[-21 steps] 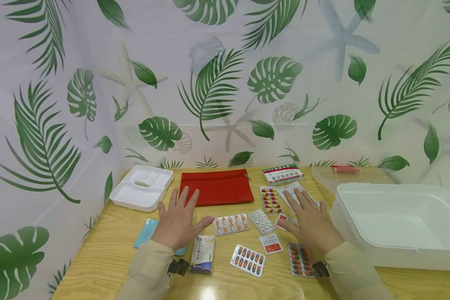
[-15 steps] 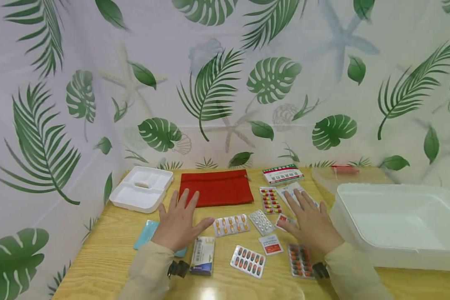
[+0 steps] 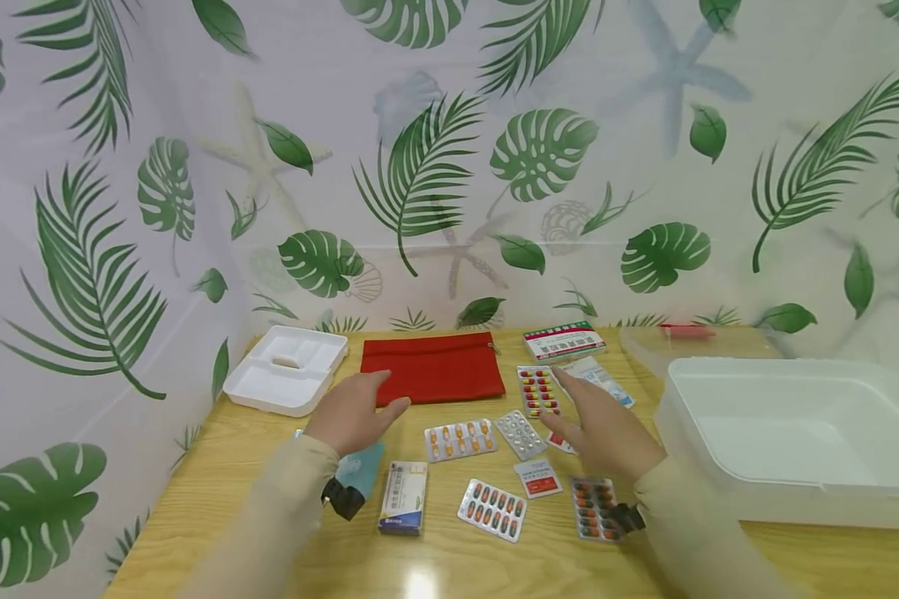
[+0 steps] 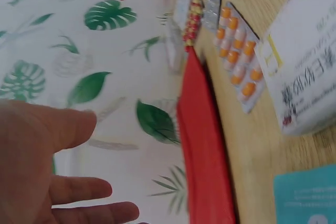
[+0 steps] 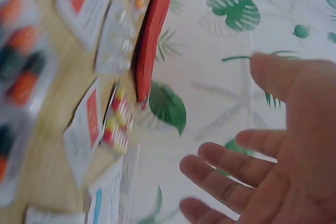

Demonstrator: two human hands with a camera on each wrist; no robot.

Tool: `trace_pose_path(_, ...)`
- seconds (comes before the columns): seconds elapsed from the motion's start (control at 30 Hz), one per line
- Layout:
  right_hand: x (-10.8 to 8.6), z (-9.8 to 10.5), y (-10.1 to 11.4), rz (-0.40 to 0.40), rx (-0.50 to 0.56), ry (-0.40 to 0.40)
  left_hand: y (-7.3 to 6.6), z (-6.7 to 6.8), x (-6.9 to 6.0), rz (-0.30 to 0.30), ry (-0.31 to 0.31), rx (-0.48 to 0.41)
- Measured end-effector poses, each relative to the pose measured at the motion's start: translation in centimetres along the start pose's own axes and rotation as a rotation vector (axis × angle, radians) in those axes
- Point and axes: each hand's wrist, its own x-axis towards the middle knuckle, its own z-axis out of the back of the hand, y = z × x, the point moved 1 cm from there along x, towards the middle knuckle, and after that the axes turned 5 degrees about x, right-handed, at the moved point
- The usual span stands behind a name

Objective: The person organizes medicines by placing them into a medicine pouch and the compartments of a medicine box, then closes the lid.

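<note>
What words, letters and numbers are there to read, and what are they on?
"E": a yellow letter on the white-and-blue box.
"维生素E软胶囊": same box, slightly blurred.
"胶囊": apparently the last characters on the green-and-red box; the others are too blurred.
Too small or blurred: print on the teal packet, red-and-white packets and white-and-light-blue packet.

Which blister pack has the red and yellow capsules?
The blister pack just right of the red zippered pouch in the head view. The orange-and-white pack, silvery pack and two orange-and-dark packs lack that pairing.
</note>
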Motion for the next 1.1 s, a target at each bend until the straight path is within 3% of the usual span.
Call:
trace_pose_path(0.23,4.0,0.9,1.1,-0.06,0.251,0.052,2.4,-0.2,3.6,0.139,0.134,0.001)
trace_pose_path(0.47,7.1,0.8,1.5,-0.294,0.428,0.146,3.1,-0.9,5.4,0.174,0.217,0.097)
trace_pose_path(0.6,8.2,0.3,1.9,-0.377,0.433,0.177,3.2,-1.5,5.9,0.218,0.268,0.116)
trace_pose_path(0.77,9.2,-0.8,2.3,-0.411,0.431,0.175,3.8,-2.4,6.4,0.266,0.321,0.136)
trace_pose_path(1.1,10.9,-3.5,2.2,-0.522,0.508,0.166,4.3,-4.0,6.7,0.271,0.312,0.114)
